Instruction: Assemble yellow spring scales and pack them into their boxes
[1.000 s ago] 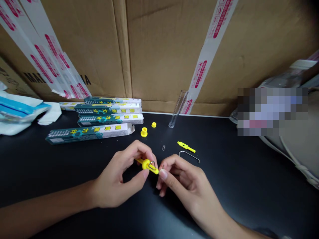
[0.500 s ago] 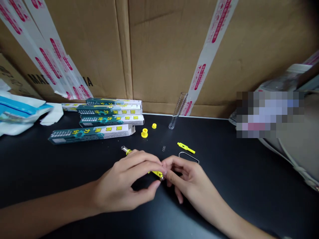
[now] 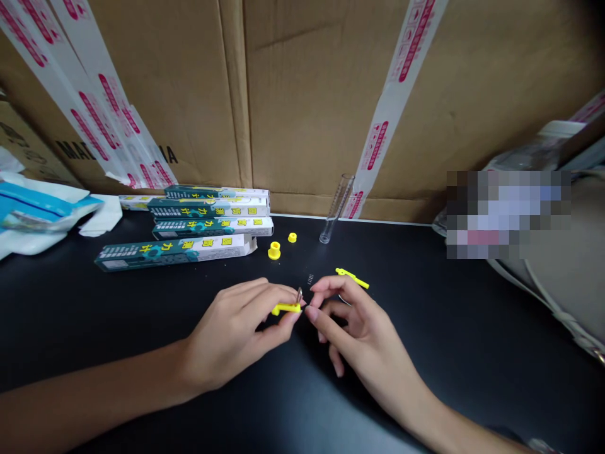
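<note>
Head view. Both hands are working slightly farther up the black tabletop (image 3: 425, 328) than half a second ago. The short yellow plastic bar (image 3: 286, 308) is now showing clear of the fingers, small metal loop (image 3: 299, 294) pointing up, so that end looks exposed for fingertip work. Left hand (image 3: 236, 334) is pinching the bar just above the table, wrist low. Right hand (image 3: 359, 328) is hovering with fingers splayed, index tip at the loop; grip unclear. A tiny metal spring (image 3: 311, 279) is lying just beyond.
</note>
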Available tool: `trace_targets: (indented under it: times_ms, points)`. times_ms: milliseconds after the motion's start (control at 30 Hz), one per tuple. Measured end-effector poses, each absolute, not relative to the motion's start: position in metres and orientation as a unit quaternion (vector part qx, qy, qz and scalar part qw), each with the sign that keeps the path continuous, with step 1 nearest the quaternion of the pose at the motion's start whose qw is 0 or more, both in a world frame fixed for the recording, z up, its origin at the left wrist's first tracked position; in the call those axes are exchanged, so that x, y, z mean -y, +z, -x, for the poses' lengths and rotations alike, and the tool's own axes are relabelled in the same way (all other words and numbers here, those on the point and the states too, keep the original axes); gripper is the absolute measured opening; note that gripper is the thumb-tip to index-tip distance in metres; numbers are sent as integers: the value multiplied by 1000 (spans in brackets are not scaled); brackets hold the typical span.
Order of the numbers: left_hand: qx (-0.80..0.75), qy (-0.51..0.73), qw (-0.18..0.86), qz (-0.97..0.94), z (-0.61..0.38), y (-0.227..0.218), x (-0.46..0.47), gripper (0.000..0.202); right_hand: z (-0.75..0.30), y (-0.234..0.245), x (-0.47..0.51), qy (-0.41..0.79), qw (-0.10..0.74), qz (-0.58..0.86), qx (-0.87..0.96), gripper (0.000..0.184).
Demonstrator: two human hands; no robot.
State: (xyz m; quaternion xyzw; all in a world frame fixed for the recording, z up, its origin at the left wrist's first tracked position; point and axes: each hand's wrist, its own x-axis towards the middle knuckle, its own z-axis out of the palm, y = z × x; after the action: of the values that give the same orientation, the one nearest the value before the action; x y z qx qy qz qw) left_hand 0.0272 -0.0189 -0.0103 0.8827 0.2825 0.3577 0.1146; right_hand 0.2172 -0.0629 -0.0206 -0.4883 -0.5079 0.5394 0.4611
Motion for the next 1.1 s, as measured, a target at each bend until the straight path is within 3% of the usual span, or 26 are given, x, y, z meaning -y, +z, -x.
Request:
trace_targets:
  times_ms: [300, 600, 867, 1100]
  points:
    - [-270, 256, -16, -928, -26, -10, 18, 14, -215, -19, 64, 508, 482, 471, 536, 21]
    - [-262, 250, -80, -929, -27, -12, 21, 25, -216, -18, 63, 482, 493, 457, 562, 15]
    - [-256, 218, -84, -938, -28, -17, 23, 27, -217, -14, 54, 532, 459, 457, 545, 24]
    - [-329, 195, 41, -923, -30, -11, 29, 12, -218, -11, 51, 554, 439, 444, 551, 32]
